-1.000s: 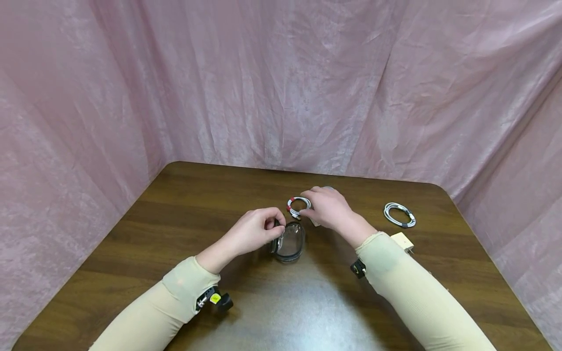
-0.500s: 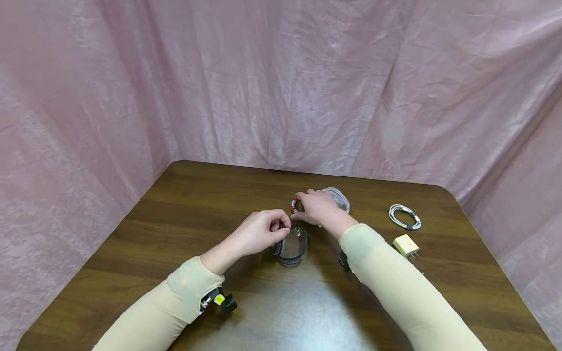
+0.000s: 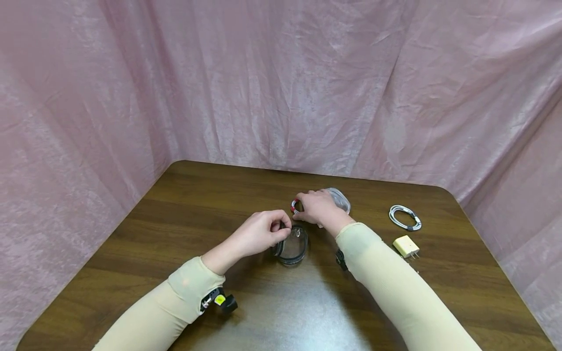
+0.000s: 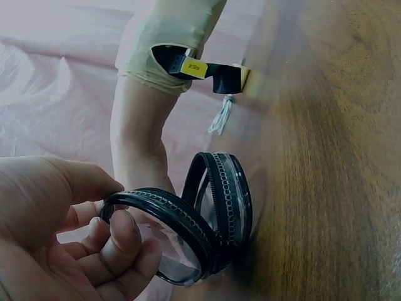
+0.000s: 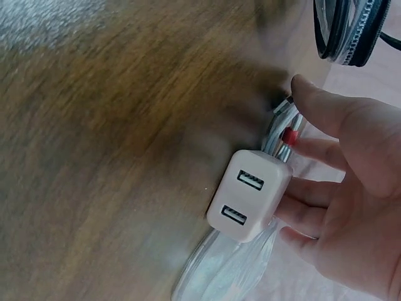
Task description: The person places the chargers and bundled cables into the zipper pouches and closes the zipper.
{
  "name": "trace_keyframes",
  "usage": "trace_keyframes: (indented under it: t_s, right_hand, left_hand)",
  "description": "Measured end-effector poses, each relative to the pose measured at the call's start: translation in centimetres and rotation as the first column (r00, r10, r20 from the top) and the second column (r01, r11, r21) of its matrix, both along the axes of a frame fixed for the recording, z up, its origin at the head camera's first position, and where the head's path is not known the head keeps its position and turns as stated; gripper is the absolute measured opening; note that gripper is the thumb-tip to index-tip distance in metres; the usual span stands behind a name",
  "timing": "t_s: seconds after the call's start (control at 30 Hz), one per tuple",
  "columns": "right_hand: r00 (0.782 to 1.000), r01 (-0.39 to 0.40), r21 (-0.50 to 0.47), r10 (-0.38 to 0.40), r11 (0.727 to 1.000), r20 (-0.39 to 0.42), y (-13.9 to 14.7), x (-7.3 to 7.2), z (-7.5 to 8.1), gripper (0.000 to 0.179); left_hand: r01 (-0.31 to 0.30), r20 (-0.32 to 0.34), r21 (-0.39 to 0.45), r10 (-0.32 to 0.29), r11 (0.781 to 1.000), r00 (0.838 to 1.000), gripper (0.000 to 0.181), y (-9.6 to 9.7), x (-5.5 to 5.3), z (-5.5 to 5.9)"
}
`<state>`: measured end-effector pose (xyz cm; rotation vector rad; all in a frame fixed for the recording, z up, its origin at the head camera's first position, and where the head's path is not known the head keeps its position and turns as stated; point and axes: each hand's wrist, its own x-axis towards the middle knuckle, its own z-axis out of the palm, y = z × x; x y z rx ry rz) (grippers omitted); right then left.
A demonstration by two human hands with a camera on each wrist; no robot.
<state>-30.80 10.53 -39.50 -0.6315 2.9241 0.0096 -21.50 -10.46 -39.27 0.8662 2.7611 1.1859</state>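
Black zipper [image 4: 227, 194] rings the clear round case [image 3: 291, 262] left fingers [image 4: 125, 232] pinch

In the head view, the right hand [image 3: 319, 207] hides the pale pink plastic charger block [image 5: 249, 195] and most of the white looped cable with red bands [image 5: 281, 128]. In the right wrist view, edges cut off the round clear case with black rims [image 5: 358, 37] at 1 o'clock and a clear shiny thing [image 5: 225, 273] at 6.

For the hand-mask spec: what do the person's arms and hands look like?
Left sleeve and right sleeve: long, cream. Left mount and right mount: black, each with a yellow label. Left hand, right hand: no gloves.
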Motion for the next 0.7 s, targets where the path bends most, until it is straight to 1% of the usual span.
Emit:
trace_keyframes:
  t_s: [0.13,0.23,0.37,0.5,0.57,0.7]
  right_hand:
    - [1.000,-0.007,-0.003,0.007,1.000,0.001,-0.07,0.05,0.01,0.065]
    - [1.000,-0.013,-0.007,0.013,1.000,0.003,-0.10,0.03,0.05,0.062]
    - [1.000,-0.023,-0.020,0.023,1.000,0.004,-0.04,-0.09,-0.02,0.059]
    - [0.999,-0.029,-0.041,0.028,0.999,-0.016,0.11,-0.12,-0.19,0.057]
    - [0.999,-0.027,-0.059,0.026,0.998,-0.029,0.19,-0.05,-0.24,0.058]
    - [0.998,-0.025,-0.104,0.019,0.994,-0.062,0.34,0.08,-0.28,0.067]
  left_hand:
    - [0.008,0.004,-0.002,-0.008,1.000,1.000,0.002,-0.03,-0.02,-0.05]
    - [0.012,0.006,-0.002,-0.012,1.000,1.000,0.003,-0.04,-0.03,-0.10]
    - [0.005,0.024,-0.001,-0.005,1.000,1.000,0.005,-0.02,0.01,-0.13]
    - [0.005,0.041,0.008,-0.006,1.000,0.999,0.006,0.00,0.05,-0.10]
    - [0.007,0.047,0.014,-0.008,1.000,0.999,0.005,0.01,0.06,-0.06]
    - [0.008,0.056,0.015,-0.009,1.000,0.998,0.005,0.02,0.04,0.05]
